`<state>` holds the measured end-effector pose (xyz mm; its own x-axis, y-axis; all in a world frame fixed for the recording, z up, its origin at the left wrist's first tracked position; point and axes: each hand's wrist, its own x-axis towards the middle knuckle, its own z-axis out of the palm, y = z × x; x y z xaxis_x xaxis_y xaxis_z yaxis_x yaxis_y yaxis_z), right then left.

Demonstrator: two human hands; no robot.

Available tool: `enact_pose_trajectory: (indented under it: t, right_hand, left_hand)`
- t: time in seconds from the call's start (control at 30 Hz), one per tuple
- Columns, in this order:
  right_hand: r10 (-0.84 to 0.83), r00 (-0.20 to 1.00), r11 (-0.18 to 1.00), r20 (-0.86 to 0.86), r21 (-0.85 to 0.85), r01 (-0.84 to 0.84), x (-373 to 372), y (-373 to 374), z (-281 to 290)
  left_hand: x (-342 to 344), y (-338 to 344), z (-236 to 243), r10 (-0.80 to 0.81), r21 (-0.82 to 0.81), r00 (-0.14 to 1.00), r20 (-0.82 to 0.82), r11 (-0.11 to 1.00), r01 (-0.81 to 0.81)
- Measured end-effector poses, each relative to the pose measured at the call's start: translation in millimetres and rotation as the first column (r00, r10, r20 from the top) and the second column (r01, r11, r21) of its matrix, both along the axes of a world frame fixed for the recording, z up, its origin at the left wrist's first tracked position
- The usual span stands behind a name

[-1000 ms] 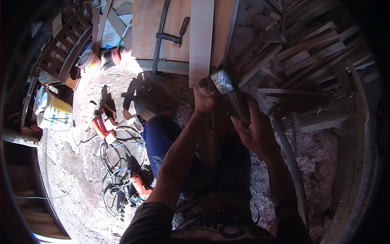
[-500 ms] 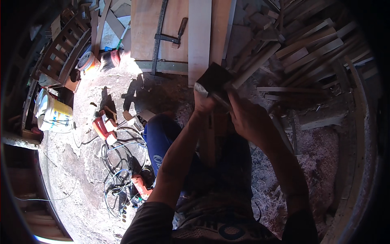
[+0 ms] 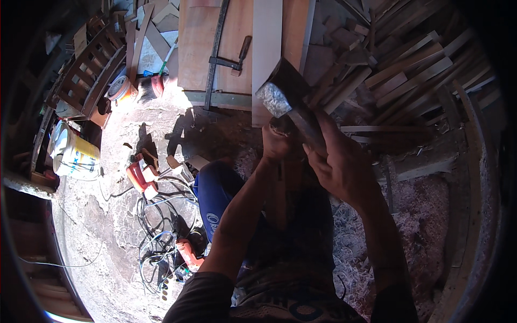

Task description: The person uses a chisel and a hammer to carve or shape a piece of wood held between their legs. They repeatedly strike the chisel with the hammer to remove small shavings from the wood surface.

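Note:
My right hand point(image 3: 344, 167) is closed round the handle of a mallet point(image 3: 285, 89). Its dark, blocky head has a pale, worn striking face and is raised just above my left hand point(image 3: 277, 145). That hand is a fist round an upright handle, whose round top end point(image 3: 283, 127) shows above the fingers; the lower part of this tool is hidden. Below my hands, a piece of timber point(image 3: 277, 207) stretches between my knees, mostly in shadow.
Ahead lie wide boards point(image 3: 267, 48) and a bar clamp point(image 3: 216, 62). Wood offcuts point(image 3: 412, 75) are heaped at the right, shavings point(image 3: 398, 231) below them. At left are a red power tool point(image 3: 141, 175), an orange drill point(image 3: 188, 255), tangled cords point(image 3: 156, 212) and a white bucket point(image 3: 78, 151).
The mallet has lifted and tilted back, so its pale face now shows. The round handle end in my left fist has come into view. The whole view has shifted slightly.

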<state>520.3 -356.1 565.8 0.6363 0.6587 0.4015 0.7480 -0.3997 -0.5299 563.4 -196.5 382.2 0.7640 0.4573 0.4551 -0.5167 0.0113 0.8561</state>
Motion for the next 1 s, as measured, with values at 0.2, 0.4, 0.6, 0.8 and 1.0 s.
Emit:
enact_pose_trajectory:
  t: [0.2,0.4,0.6,0.8,1.0]
  right_hand:
    - [-0.062,0.990,0.998,-0.127,-0.015,0.061,-16.1,2.6,42.7]
    - [-0.042,0.999,0.966,0.008,-0.256,0.042,4.0,-11.2,-59.4]
    - [-0.018,0.997,0.995,-0.079,-0.100,0.010,-2.6,-10.6,-15.3]
    - [0.372,0.861,0.753,-0.346,0.655,-0.062,9.7,0.7,72.8]
    - [-0.064,0.996,0.942,0.067,-0.325,0.082,0.3,-19.8,-48.9]
  left_hand:
    - [-4.7,10.9,-9.5,0.029,0.149,0.992,-0.123,0.989,-0.011]
    - [-5.1,0.5,3.1,0.048,0.364,0.980,0.192,0.924,-0.117]
    - [25.3,9.6,-26.4,0.094,0.119,0.994,0.059,0.988,-0.100]
    - [3.2,1.8,-2.8,0.058,0.071,0.993,-0.099,0.996,-0.051]
    - [-3.9,-5.7,0.8,-0.010,0.268,0.984,0.176,0.963,-0.038]
